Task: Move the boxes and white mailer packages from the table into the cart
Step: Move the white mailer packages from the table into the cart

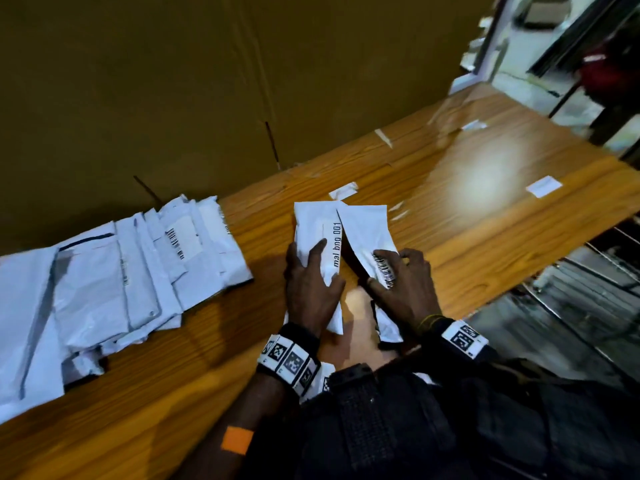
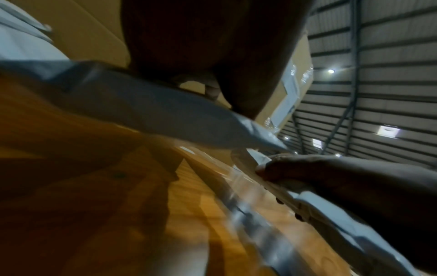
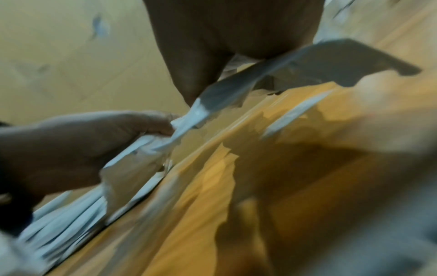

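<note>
Over the wooden table (image 1: pixel 467 216), each of my hands holds one white mailer. My left hand (image 1: pixel 313 275) grips the mailer printed "mal bng 001" (image 1: pixel 317 226), thumb on top. My right hand (image 1: pixel 398 275) pinches a second mailer with a barcode label (image 1: pixel 367 230) right beside it; the two nearly touch. In the left wrist view my left hand (image 2: pixel 212 46) presses on its mailer (image 2: pixel 153 108). From the right wrist, my right hand (image 3: pixel 236 37) holds its mailer (image 3: pixel 307 61) clear of the table. A pile of several white mailers (image 1: pixel 138 271) lies at the left.
A tall brown cardboard wall (image 1: pixel 173 81) stands right behind the table. Small paper scraps (image 1: pixel 543 186) lie on the tabletop. A metal wire frame (image 1: pixel 581 299), possibly the cart, sits below the table's right edge. No boxes show on the table.
</note>
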`<state>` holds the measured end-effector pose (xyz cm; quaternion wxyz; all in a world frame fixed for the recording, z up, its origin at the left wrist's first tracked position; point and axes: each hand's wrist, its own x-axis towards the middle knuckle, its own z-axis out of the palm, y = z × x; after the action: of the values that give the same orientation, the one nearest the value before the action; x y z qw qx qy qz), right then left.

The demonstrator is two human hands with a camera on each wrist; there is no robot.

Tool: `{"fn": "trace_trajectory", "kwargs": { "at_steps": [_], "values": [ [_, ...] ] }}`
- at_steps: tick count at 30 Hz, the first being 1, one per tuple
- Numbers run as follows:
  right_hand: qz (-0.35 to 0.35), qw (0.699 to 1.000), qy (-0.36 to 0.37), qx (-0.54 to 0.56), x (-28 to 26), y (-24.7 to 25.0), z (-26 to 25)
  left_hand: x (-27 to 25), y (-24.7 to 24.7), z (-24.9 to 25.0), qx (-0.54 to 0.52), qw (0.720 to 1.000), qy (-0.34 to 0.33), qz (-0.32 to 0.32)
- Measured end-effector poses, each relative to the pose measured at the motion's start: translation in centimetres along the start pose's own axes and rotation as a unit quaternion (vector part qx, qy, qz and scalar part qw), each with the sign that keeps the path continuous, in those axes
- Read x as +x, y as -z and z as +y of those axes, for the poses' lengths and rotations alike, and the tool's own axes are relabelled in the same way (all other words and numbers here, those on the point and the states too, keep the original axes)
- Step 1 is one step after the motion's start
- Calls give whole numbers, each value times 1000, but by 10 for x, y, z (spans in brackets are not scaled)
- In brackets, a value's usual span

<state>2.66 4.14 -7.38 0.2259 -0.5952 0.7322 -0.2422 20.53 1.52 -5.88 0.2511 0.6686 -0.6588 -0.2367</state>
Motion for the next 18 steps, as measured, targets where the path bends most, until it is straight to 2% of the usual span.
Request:
{"fn": "trace_trajectory", "kwargs": {
  "at_steps": [6,11,18],
  "values": [
    [98,991,-86,33,-24,73,84,-24,-65,83,-18,994,-95,-57],
    [162,978,-120,47,-47,124,143,-45,-110,149,-34,984,-130,-116],
    [258,942,-205,60,-104,206,256,-88,-213,253,-39,950,-225,-212]
  ]
}}
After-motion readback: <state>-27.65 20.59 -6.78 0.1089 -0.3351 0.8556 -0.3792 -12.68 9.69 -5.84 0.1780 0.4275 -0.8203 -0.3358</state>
